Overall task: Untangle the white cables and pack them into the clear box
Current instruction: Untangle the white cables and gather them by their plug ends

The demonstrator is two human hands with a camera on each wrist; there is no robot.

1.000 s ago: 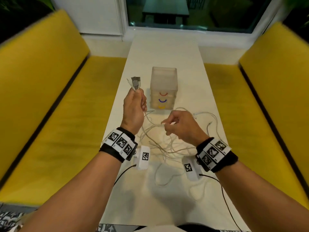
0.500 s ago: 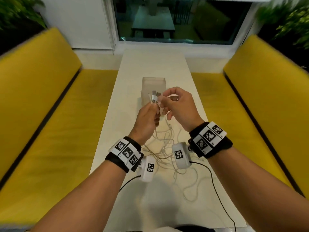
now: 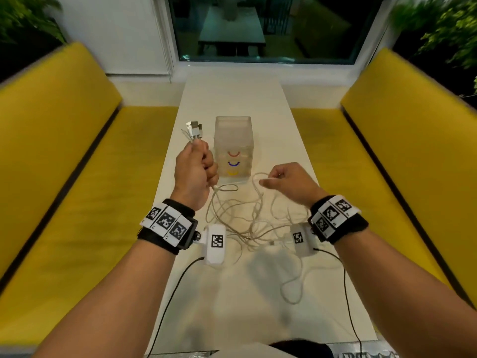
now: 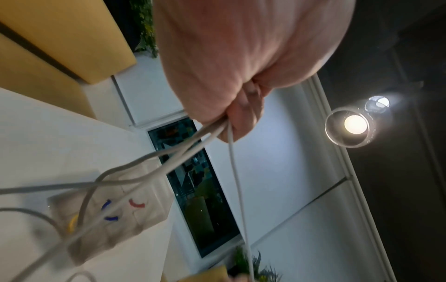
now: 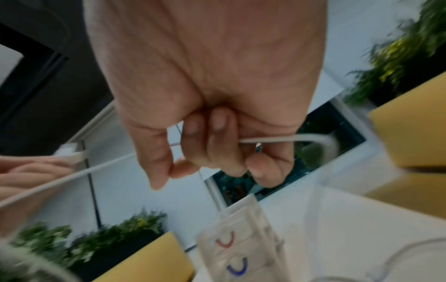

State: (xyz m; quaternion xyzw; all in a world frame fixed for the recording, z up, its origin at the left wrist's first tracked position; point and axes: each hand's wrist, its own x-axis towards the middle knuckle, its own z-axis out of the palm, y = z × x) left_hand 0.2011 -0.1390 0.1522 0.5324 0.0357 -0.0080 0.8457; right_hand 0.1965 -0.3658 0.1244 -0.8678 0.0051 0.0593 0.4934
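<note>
White cables (image 3: 247, 220): a loose tangle of thin cords lay on the tabletop (image 3: 232, 99) at the centre of the head view, between the two wrists, with one slack loop trailing toward 5 o'clock. Several strands rose from the heap to each hand.

Cable plugs (image 3: 194, 128): a small bundle of connector ends stood up out of the left fist, at 11 o'clock from the heap, raised clear of the tabletop.

Left hand (image 3: 194, 171): fingers curled tight around a bunch of cable strands; the left wrist view showed at least three cords leaving the bottom of the fist (image 4: 231, 76).

Right hand (image 3: 289, 182): at 2 o'clock from the heap, thumb and curled fingers pinched a single cable strand, which ran out on both sides of the fingers (image 5: 217, 148) in the right wrist view.

Clear box (image 3: 233, 148): upright on the tabletop at 12 o'clock from the heap, just beside the left hand, its top open. Red, blue and yellow curved marks showed on its near face. No cable could be seen inside.

Yellow benches (image 3: 64, 177): flanked the tabletop at 9 and 3 o'clock.

Window (image 3: 258, 29): dark, at 12 o'clock beyond the tabletop's far end.
</note>
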